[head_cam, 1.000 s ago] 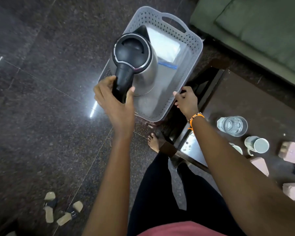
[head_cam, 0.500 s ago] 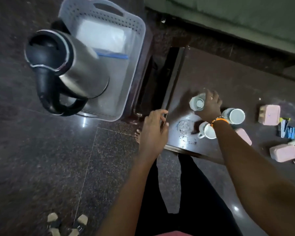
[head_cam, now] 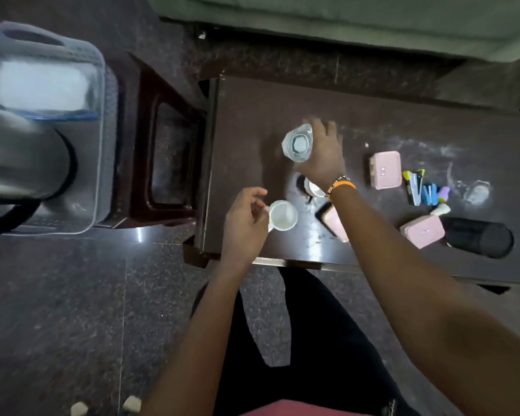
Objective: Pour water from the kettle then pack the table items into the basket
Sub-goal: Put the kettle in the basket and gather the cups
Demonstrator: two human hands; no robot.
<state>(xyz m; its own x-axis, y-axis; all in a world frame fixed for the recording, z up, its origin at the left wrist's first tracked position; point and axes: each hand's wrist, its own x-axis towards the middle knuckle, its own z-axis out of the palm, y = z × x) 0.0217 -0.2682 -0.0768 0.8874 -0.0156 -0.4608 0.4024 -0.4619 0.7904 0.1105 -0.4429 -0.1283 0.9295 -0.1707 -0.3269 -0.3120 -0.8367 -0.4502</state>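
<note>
The dark wooden table (head_cam: 373, 115) fills the right half of the view, and the grey perforated basket (head_cam: 101, 115) sits off its nine o'clock end on a dark red stool (head_cam: 168, 163), with the steel kettle (head_cam: 21, 157) already lying in the basket, blurred at the frame's left edge. Everything still to be packed must therefore travel toward nine o'clock.

The right hand (head_cam: 324, 157) is wrapped around a clear glass tumbler (head_cam: 297, 144), fingers closed on its side; whether the glass is lifted off the table cannot be told from above. The left hand (head_cam: 243, 223), nearer the basket, has its fingers pinched at the handle of a white mug (head_cam: 282, 216), which stands upright on the table at five o'clock from that hand. A second mug (head_cam: 312, 187) is mostly hidden under the right wrist.

From the hands toward three o'clock lie a black cylindrical pouch (head_cam: 478, 240), three pink cases (head_cam: 386, 169), one of them partly under the forearm, and a cluster of small coloured items (head_cam: 424, 190) too blurred to name.

Since the left hand lies between the mug and the basket, the mug looks the shorter carry; the tumbler has to cross over it.
</note>
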